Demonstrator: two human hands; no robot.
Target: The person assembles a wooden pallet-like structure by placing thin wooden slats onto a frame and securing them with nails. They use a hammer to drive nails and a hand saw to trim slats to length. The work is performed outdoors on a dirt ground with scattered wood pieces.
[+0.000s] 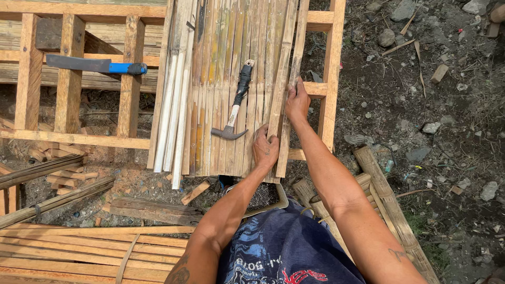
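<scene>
A row of split bamboo slats lies across a wooden frame. My left hand grips the near end of one long bamboo slat at the row's right side. My right hand holds the same slat further up, with its fingers curled over the edge. A claw hammer with a black grip lies on the slats just left of my hands.
A long blade with a blue handle rests on the frame's left part. A bowl of nails sits by my lap. Cut bamboo poles lie to the right and more slats at the lower left. Stony earth lies to the right.
</scene>
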